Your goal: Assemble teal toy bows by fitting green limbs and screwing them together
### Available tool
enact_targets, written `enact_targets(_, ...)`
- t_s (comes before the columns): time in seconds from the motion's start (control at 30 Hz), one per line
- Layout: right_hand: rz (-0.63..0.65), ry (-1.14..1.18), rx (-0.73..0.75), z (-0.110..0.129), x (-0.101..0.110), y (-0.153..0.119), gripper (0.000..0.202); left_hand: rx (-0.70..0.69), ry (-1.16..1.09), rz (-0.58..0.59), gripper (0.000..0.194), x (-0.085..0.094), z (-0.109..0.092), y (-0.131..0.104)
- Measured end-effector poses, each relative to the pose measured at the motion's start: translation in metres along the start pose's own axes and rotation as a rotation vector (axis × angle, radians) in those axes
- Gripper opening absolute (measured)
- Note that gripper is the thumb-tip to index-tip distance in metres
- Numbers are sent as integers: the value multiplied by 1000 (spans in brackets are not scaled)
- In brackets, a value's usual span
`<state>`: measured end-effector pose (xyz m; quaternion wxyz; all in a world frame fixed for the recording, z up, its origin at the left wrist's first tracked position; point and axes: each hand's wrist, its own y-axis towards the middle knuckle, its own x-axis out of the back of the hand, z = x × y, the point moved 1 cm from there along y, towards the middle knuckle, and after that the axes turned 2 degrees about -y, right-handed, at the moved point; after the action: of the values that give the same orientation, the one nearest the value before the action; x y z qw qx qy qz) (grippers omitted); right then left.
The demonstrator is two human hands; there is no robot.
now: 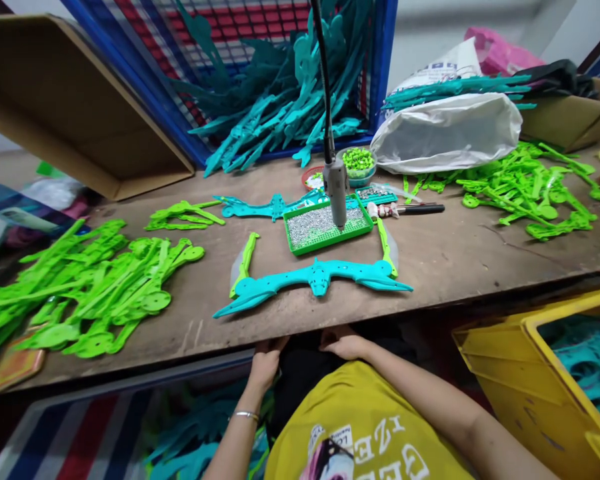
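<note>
Yellow shirt [360, 420] fills the near foreground, behind the left hand [267, 358] and right hand [346, 344]. Beyond both hands spreads the brown counter [430, 263], a blue crate [386, 60] of teal parts standing at its far side. To the right of the right hand is a yellow crate [500, 357], also holding teal parts; left of the left hand lies a heap of green parts [115, 287]. Straight ahead of the hands, near the counter's edge, rests a long teal piece [319, 277], untouched, with a green strip at each end. Past it sits a green tray [330, 243] of small metal bits, a grey tool [336, 190] hanging over it. Both hands are low at the counter's edge, apart from each other, fingers partly hidden; whether they grip anything I cannot tell. Smallest is a bracelet [247, 415] behind the left hand.
</note>
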<state>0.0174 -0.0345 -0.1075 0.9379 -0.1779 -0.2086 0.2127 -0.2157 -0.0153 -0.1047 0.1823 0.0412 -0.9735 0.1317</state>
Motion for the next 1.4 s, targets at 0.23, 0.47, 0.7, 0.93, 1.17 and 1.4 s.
enact_targets(0.23, 196, -76, 21, 8, 5, -10, 9, 62, 23, 260, 49, 15, -8, -35)
enact_targets(0.47, 274, -128, -5, 10, 8, -29, 8, 55, 154, 411, 50, 33, 5, -75)
enact_targets(0.7, 255, -246, 122, 30, 44, -73, 38, -480, 505, 443, 15, 15, -87, -87)
enact_targets(0.93, 362, -62, 101, 36, 107, -132, 54, -997, 533, -91, 30, -13, -164, -41)
enact_targets(1.17, 295, 181, 93, 64, 166, -159, 53, -939, 613, -195, 72, -42, -147, -12)
enact_targets(1.4, -595, 339, 394, 110, 229, -92, 41, -852, 810, -8, 96, -56, -156, 5)
